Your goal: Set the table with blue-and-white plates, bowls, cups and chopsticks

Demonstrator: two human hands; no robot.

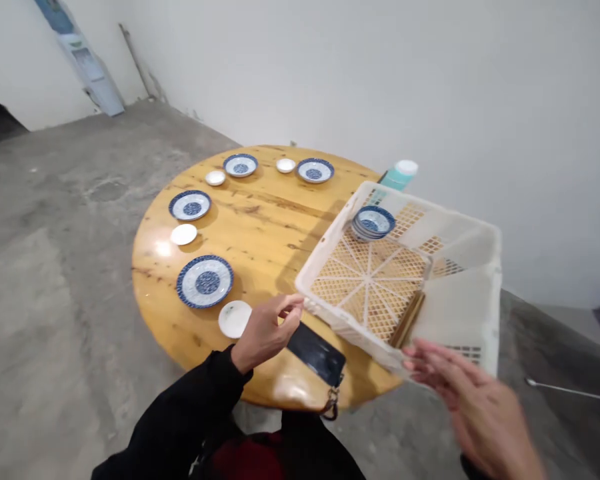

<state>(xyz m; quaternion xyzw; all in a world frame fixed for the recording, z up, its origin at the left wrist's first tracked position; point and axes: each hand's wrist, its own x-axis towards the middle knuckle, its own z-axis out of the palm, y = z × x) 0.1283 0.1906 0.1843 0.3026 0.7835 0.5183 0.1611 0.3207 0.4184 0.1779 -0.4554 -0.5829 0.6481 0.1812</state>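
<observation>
My left hand (270, 330) hovers at the near left corner of a white plastic crate (465, 247). Its fingers are loosely curled, the thumb sits apart from them, and nothing shows between them. Whether the fingertips touch the rim I cannot tell. My right hand (475, 393), blurred, has its fingers stretched out over the crate's near wall and holds nothing visible. Inside the crate are a stack of blue-and-white bowls (373, 223) and a bundle of thin brown sticks (407, 321). A small white dish (234, 319) and a black phone (317, 353) lie beside my left hand.
Along the round wooden table (250, 233) stand several blue-rimmed plates (205, 281) with small white dishes (184, 234) near them. A turquoise bottle with a white cap (400, 175) is behind the crate. A water dispenser (90, 70) stands by the far wall.
</observation>
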